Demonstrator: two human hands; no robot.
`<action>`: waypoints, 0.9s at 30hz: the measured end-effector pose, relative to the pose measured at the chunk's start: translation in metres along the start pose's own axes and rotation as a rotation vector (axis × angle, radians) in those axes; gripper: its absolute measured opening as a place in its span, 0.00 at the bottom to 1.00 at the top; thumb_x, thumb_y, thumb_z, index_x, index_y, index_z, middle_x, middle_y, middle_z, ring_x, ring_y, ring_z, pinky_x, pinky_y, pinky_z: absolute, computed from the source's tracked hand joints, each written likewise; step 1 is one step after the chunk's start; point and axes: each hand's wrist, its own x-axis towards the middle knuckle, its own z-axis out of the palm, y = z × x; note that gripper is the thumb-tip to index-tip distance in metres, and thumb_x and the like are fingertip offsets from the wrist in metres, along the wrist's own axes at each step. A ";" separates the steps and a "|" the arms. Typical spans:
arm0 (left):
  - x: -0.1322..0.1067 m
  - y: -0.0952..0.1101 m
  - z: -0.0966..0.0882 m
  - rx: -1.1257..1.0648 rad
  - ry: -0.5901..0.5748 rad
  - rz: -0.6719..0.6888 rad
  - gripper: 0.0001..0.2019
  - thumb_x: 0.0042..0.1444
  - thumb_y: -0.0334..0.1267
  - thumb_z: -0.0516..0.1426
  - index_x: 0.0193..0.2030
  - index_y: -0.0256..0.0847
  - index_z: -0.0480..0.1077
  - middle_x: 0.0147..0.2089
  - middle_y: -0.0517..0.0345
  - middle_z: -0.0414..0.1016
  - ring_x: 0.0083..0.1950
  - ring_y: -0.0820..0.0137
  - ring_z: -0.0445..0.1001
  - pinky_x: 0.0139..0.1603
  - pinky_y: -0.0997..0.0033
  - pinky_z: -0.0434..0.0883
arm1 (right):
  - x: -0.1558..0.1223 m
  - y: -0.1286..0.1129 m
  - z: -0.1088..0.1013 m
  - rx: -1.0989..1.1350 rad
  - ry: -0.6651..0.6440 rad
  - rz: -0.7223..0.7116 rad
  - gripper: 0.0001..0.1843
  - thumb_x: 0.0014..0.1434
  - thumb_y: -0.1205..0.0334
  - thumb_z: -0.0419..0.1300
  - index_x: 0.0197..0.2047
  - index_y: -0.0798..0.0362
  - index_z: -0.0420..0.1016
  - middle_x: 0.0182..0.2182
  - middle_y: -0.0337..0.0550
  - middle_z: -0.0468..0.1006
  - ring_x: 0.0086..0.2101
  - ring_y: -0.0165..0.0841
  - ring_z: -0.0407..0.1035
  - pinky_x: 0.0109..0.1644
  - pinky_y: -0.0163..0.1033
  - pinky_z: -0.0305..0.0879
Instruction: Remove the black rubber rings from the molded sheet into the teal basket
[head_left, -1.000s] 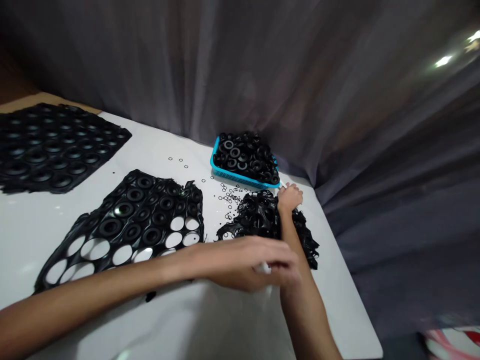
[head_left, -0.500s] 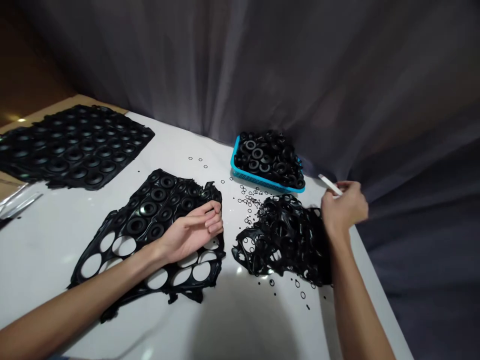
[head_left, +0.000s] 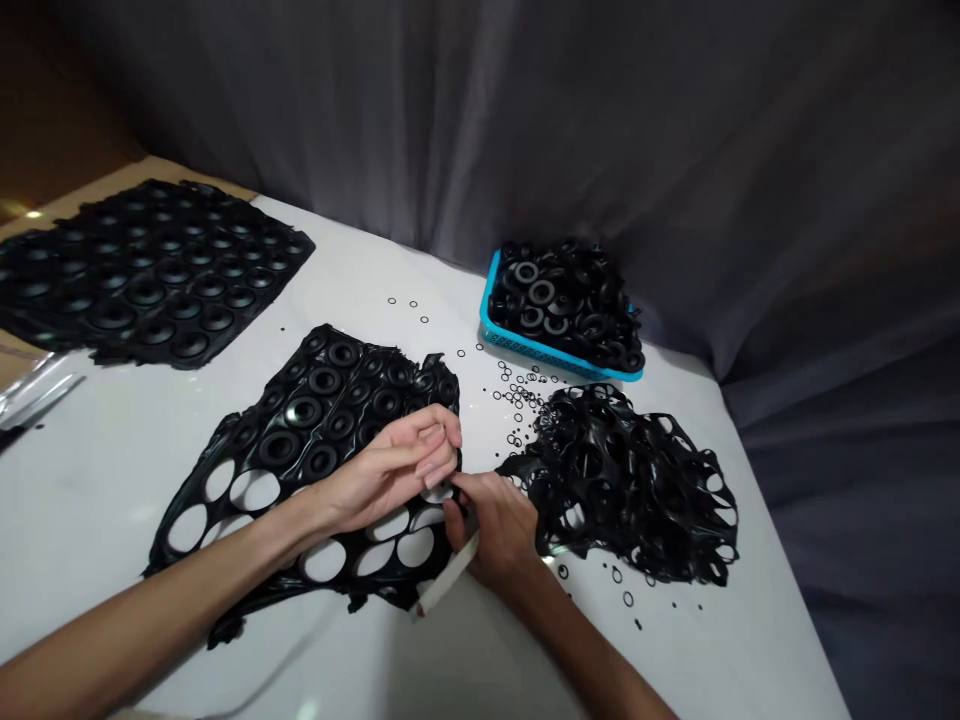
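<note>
My left hand point(head_left: 409, 455) lies over the right part of a black rubber sheet point(head_left: 322, 430), palm turned inward and fingers curled; what they hold, if anything, is hidden. The sheet has rows of moulded rings at its far side and round holes in its near part. Closed around a slim white stick-like tool point(head_left: 448, 577), my right hand point(head_left: 495, 525) has its thumb and forefinger at the sheet's right edge, close to the left fingertips. The tool slants down and left; its other end is hidden.
A blue basket point(head_left: 562, 358) heaped with black rubber rings stands at the back. Holed black rubber scrap point(head_left: 637, 490) lies right, with small thin rings point(head_left: 525, 390) scattered nearby. Another moulded sheet point(head_left: 157, 270) and a clear plastic bag point(head_left: 37, 390) are left. A grey curtain point(head_left: 420, 120) hangs behind.
My right hand has come left with the white tool, from the scrap's right side to beside my left hand. My left hand stays over the sheet. The view has shifted slightly.
</note>
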 end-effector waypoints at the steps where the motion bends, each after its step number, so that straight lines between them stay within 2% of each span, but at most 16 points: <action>1: 0.000 0.000 0.000 -0.008 -0.002 -0.005 0.11 0.62 0.41 0.69 0.38 0.36 0.75 0.23 0.67 0.55 0.27 0.75 0.57 0.33 0.77 0.62 | -0.001 0.000 0.001 -0.010 -0.025 -0.017 0.08 0.75 0.63 0.51 0.49 0.53 0.71 0.27 0.39 0.76 0.27 0.33 0.68 0.34 0.39 0.61; 4: -0.001 -0.002 0.001 -0.030 -0.015 -0.027 0.11 0.63 0.41 0.68 0.38 0.36 0.75 0.23 0.68 0.54 0.26 0.75 0.56 0.32 0.76 0.61 | -0.001 0.004 0.004 -0.042 -0.067 -0.042 0.08 0.75 0.64 0.51 0.43 0.52 0.69 0.25 0.38 0.73 0.27 0.34 0.65 0.34 0.39 0.57; 10: -0.006 -0.001 0.002 0.001 -0.039 -0.038 0.13 0.62 0.43 0.69 0.40 0.36 0.74 0.21 0.68 0.56 0.26 0.75 0.60 0.34 0.77 0.65 | 0.000 0.007 0.013 -0.142 -0.128 -0.018 0.16 0.76 0.62 0.48 0.34 0.50 0.68 0.25 0.40 0.71 0.28 0.35 0.64 0.34 0.41 0.57; 13: -0.006 0.007 0.000 0.109 0.044 -0.020 0.14 0.58 0.40 0.71 0.41 0.37 0.72 0.21 0.68 0.61 0.25 0.77 0.59 0.30 0.80 0.65 | 0.001 0.006 0.017 -0.171 -0.148 0.009 0.14 0.76 0.60 0.51 0.37 0.51 0.71 0.27 0.41 0.73 0.30 0.35 0.66 0.35 0.41 0.60; 16: -0.001 0.018 -0.006 0.254 0.185 0.071 0.16 0.55 0.33 0.72 0.39 0.40 0.67 0.19 0.74 0.59 0.22 0.81 0.54 0.30 0.83 0.63 | 0.001 0.007 0.019 -0.140 -0.102 0.107 0.09 0.75 0.60 0.55 0.43 0.53 0.74 0.30 0.42 0.76 0.31 0.35 0.69 0.37 0.40 0.63; 18: 0.006 0.026 -0.015 0.426 0.209 0.158 0.15 0.59 0.35 0.70 0.43 0.42 0.66 0.19 0.75 0.59 0.21 0.80 0.58 0.32 0.82 0.65 | 0.001 0.010 0.020 -0.131 -0.064 0.190 0.09 0.75 0.59 0.55 0.46 0.54 0.74 0.31 0.42 0.77 0.32 0.35 0.69 0.38 0.40 0.65; 19: 0.009 0.029 -0.020 0.537 0.194 0.205 0.15 0.61 0.36 0.68 0.46 0.43 0.66 0.21 0.74 0.62 0.23 0.78 0.63 0.33 0.80 0.67 | 0.001 0.011 0.020 -0.133 -0.064 0.221 0.10 0.76 0.59 0.55 0.46 0.54 0.74 0.32 0.43 0.77 0.33 0.35 0.70 0.39 0.40 0.65; 20: 0.013 0.031 -0.025 0.653 0.169 0.251 0.16 0.62 0.36 0.67 0.52 0.44 0.66 0.24 0.71 0.67 0.28 0.74 0.70 0.36 0.78 0.70 | 0.001 0.012 0.020 -0.137 -0.076 0.240 0.11 0.76 0.58 0.54 0.46 0.53 0.75 0.32 0.43 0.77 0.33 0.36 0.70 0.39 0.41 0.66; 21: 0.018 0.033 -0.030 0.764 0.137 0.298 0.19 0.62 0.36 0.66 0.56 0.44 0.65 0.31 0.66 0.73 0.36 0.69 0.77 0.41 0.74 0.73 | 0.001 0.013 0.020 -0.141 -0.097 0.248 0.11 0.76 0.57 0.54 0.46 0.53 0.75 0.33 0.43 0.78 0.34 0.36 0.70 0.39 0.41 0.66; 22: 0.022 0.034 -0.036 0.884 0.106 0.344 0.20 0.63 0.36 0.65 0.59 0.45 0.66 0.39 0.59 0.77 0.46 0.64 0.79 0.47 0.69 0.74 | 0.001 0.014 0.020 -0.145 -0.117 0.250 0.11 0.76 0.57 0.54 0.46 0.53 0.75 0.33 0.43 0.78 0.35 0.37 0.70 0.39 0.41 0.66; 24: 0.030 0.034 -0.045 1.178 0.033 0.410 0.15 0.66 0.38 0.62 0.58 0.44 0.71 0.54 0.49 0.77 0.64 0.56 0.73 0.64 0.57 0.68 | 0.001 0.015 0.020 -0.149 -0.135 0.249 0.11 0.75 0.57 0.56 0.45 0.53 0.75 0.34 0.43 0.78 0.35 0.37 0.70 0.40 0.41 0.66; 26: 0.034 0.033 -0.052 1.498 -0.056 0.413 0.10 0.70 0.43 0.59 0.52 0.43 0.76 0.59 0.46 0.75 0.69 0.52 0.66 0.72 0.49 0.57 | 0.000 0.016 0.020 -0.154 -0.136 0.255 0.10 0.75 0.57 0.57 0.45 0.53 0.75 0.34 0.43 0.77 0.36 0.37 0.70 0.40 0.41 0.65; 27: 0.035 0.032 -0.054 1.630 -0.098 0.398 0.11 0.71 0.45 0.58 0.51 0.43 0.77 0.60 0.46 0.75 0.70 0.50 0.65 0.74 0.46 0.55 | 0.000 0.016 0.020 -0.159 -0.140 0.256 0.10 0.75 0.57 0.57 0.45 0.53 0.75 0.34 0.43 0.77 0.36 0.36 0.70 0.40 0.41 0.65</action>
